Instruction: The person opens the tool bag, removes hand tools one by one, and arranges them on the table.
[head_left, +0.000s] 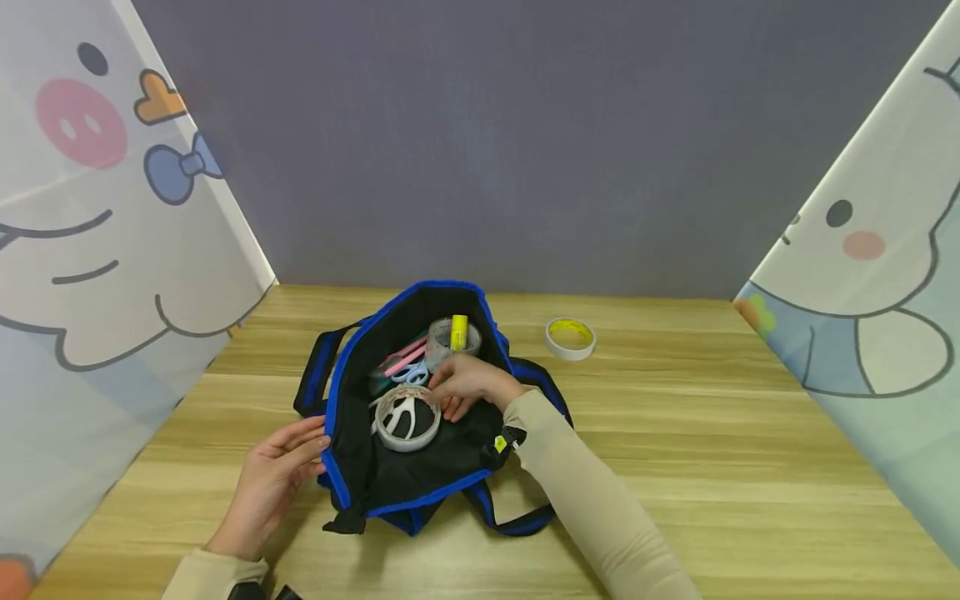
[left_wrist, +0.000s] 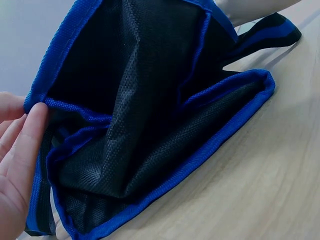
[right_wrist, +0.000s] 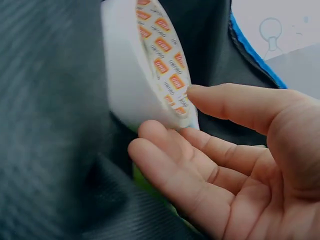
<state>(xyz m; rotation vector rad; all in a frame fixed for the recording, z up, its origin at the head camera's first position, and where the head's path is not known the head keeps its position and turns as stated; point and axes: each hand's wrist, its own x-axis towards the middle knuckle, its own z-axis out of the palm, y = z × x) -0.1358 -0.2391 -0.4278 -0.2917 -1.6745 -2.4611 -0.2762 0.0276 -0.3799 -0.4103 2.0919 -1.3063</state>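
Observation:
A black bag [head_left: 420, 479] with blue trim stands open at its top on the wooden table. My left hand [head_left: 273, 475] pinches the bag's blue edge on the left side; thumb and fingers also show on that edge in the left wrist view. Inside the bag, my right hand [head_left: 472, 385] holds the rim of a white tape roll [head_left: 408, 442] between thumb and fingers. Orange-and-white print lines the roll's inner core [right_wrist: 162, 55] in the right wrist view. White-handled scissors [head_left: 405, 414] show through the roll.
Deeper in the bag lie light-blue-handled scissors [head_left: 411, 372], a pink pen-like item [head_left: 405, 360], another tape roll [head_left: 438, 342] and a yellow glue stick [head_left: 459, 332]. Right of the bag, a tape roll with a yellow core [head_left: 570, 339] lies on the table [head_left: 712, 450]. A grey panel [head_left: 487, 150] stands behind.

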